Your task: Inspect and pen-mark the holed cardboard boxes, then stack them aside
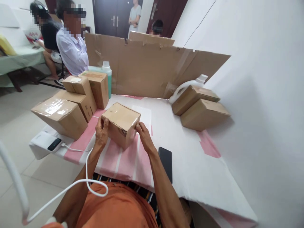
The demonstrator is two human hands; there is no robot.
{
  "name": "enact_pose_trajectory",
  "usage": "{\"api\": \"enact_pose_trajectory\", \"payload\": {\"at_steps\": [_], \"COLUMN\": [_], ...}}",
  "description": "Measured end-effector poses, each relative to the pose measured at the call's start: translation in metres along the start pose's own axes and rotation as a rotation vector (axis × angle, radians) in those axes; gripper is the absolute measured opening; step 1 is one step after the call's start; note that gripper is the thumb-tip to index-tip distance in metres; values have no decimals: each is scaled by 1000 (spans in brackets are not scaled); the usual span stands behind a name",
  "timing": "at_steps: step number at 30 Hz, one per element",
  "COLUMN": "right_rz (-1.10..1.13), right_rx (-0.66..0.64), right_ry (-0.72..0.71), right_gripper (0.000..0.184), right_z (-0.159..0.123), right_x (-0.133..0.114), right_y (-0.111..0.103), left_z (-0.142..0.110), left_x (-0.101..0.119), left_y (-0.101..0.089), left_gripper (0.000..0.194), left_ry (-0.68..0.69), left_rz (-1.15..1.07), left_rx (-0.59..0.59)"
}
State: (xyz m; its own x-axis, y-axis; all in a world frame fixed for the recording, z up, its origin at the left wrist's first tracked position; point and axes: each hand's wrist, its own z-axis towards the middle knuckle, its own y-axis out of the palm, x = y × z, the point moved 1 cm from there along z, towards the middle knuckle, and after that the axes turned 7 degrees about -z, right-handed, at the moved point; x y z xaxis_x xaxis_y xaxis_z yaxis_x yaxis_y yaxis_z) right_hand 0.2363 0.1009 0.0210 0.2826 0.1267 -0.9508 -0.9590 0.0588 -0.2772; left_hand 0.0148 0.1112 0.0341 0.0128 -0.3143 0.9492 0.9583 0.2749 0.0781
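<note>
A taped cardboard box (122, 122) stands on the white and pink table cover (180, 148) in front of me. My left hand (101, 131) grips its left side with fingers curled on the edge. My right hand (143, 133) presses on its right side, fingers against the cardboard. Both hands hold the box between them.
Several sealed boxes (71, 101) are stacked at the left, two more boxes (199, 107) at the right by a white jug (187, 85). A black phone (165, 161) lies near my right forearm. A white power bank (45, 144) with cable sits left. A cardboard screen (152, 66) stands behind; people sit beyond.
</note>
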Motion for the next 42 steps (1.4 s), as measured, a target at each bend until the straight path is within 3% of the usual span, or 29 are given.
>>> {"api": "enact_pose_trajectory", "payload": {"at_steps": [5, 10, 13, 15, 18, 21, 25, 30, 37, 42], "right_rz": [-20, 66, 73, 66, -1, -137, -102, -33, -142, -202], "right_rx": [44, 35, -41, -70, -62, 47, 242, 159, 122, 132], "right_ry": [82, 258, 324, 295, 251, 301, 280, 184, 149, 145], "right_gripper": [65, 76, 76, 71, 66, 65, 63, 50, 27, 24], "right_z": [-45, -83, -100, -110, -122, -125, -113, -91, -92, -96], "right_x": [-6, -15, -4, 7, 26, 37, 33, 5, -24, -30], "right_y": [-11, -20, -18, -12, -4, -2, -10, -10, -7, -18], "left_z": [-1, -35, -56, -66, -71, -71, -70, -75, -71, -72], "left_x": [18, 39, 45, 47, 43, 35, 29, 37, 49, 45], "left_y": [2, -5, -20, -30, -39, -38, -27, -4, 31, 52], "left_gripper": [70, 62, 78, 81, 61, 49, 45, 40, 29, 33], "left_ry": [-84, -199, -263, -318, -318, -205, 2, 183, 130, 78], "left_rz": [113, 290, 379, 477, 585, 628, 677, 800, 850, 901], "left_rx": [-145, -313, -364, -417, -498, -490, -497, -555, -677, -638]}}
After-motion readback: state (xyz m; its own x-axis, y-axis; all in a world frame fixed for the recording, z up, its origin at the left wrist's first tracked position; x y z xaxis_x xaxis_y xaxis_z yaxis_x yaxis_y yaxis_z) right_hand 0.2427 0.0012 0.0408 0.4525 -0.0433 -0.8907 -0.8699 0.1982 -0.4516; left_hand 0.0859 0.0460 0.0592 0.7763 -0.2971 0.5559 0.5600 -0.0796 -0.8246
